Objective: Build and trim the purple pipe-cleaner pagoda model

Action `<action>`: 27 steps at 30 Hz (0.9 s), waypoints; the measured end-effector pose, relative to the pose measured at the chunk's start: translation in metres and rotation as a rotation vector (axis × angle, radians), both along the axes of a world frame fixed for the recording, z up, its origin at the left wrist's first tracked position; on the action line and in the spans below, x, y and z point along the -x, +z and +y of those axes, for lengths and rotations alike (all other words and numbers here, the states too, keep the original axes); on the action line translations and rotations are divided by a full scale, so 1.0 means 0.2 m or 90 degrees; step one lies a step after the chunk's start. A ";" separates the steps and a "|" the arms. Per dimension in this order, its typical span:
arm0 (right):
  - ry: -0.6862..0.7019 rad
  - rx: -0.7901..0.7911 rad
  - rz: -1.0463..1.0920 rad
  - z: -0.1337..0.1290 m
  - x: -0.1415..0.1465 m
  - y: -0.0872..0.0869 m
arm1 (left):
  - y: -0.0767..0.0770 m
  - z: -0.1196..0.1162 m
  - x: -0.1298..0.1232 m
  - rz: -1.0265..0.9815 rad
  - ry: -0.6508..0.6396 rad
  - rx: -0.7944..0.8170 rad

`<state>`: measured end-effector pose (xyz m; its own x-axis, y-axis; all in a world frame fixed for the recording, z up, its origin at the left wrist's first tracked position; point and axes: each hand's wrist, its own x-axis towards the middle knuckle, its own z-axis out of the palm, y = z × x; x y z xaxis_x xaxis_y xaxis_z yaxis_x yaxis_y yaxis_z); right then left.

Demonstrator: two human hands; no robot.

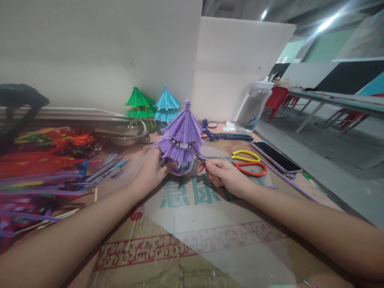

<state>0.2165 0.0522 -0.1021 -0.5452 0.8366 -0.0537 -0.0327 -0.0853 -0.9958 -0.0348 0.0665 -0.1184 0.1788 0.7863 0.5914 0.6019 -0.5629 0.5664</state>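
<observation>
A small purple pagoda-like model (184, 134) with two tiers of fuzzy pipe-cleaner roof stands upright on the board in front of me. My left hand (153, 170) grips its base from the left, thumb against the lower edge. The fingers behind the model are hidden. On the right side, my right hand (223, 174) pinches a thin dark stick-like piece (200, 159), its tip at the lower roof's edge. Whether this piece is a tool or part of the model cannot be made out. Scissors (249, 163) with one yellow and one red handle lie just beyond my right hand.
Green (139, 102) and blue (167, 103) models stand behind. At left are a metal bowl (120, 134) and a colourful pipe-cleaner pile (39, 172). A dark blue tool (229, 137), a phone (276, 156) and a water bottle (253, 106) sit at right.
</observation>
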 end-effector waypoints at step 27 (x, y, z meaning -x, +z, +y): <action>-0.001 0.013 -0.005 0.00 -0.01 0.01 | -0.05 0.03 0.02 -0.051 -0.055 0.035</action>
<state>0.2178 0.0513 -0.1010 -0.5433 0.8362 -0.0748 -0.0251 -0.1052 -0.9941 -0.0394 0.0729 -0.1293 0.2015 0.8016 0.5629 0.5045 -0.5775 0.6418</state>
